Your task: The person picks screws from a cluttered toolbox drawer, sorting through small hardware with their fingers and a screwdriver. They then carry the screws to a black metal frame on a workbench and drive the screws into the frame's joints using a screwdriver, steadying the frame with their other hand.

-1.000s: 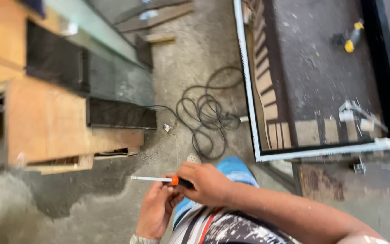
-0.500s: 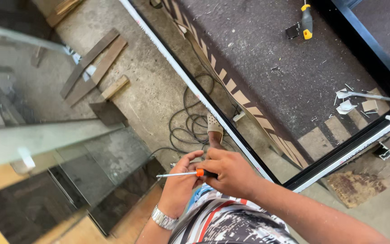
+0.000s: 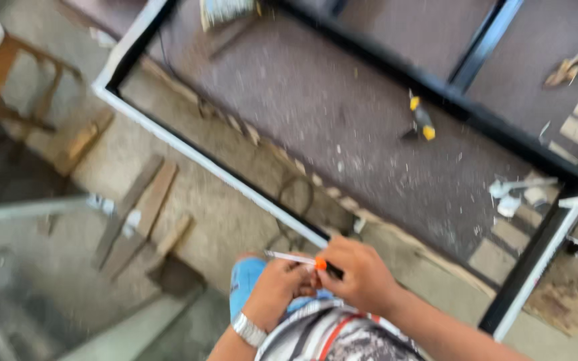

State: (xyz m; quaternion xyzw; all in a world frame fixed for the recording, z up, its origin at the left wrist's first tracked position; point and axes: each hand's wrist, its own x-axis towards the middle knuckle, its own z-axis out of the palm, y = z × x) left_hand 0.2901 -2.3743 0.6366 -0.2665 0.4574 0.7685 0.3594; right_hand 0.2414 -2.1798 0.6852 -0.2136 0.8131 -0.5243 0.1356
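Overhead, the largest thing in view is a big rectangular frame [image 3: 188, 157] lying flat on the concrete floor [image 3: 235, 247], pale on its outer edge and black inside, running from the far left down to the near right. Inside it lies a dark speckled board [image 3: 342, 113], crossed by a black bar [image 3: 483, 47] at the far right. On that board, well apart from the hands, rests a small yellow and black tool [image 3: 421, 122]; near the right corner lie some white scraps [image 3: 520, 194]. To the far left stands a wooden stool [image 3: 18, 83], and several wooden planks [image 3: 138, 210] lie on the floor left of the frame. A dark cable [image 3: 296, 200] loops just inside the frame's near edge.

Near the bottom, both hands meet over the person's lap. The right hand [image 3: 362, 274] has its fingers curled tight around the black and orange handle of a screwdriver [image 3: 302, 259], whose thin metal shaft points left. The left hand [image 3: 279, 287], with a silver watch [image 3: 247, 329] at the wrist, has its fingers bent up against the shaft and handle; whether they clamp it fully I cannot tell, as the picture is blurred.
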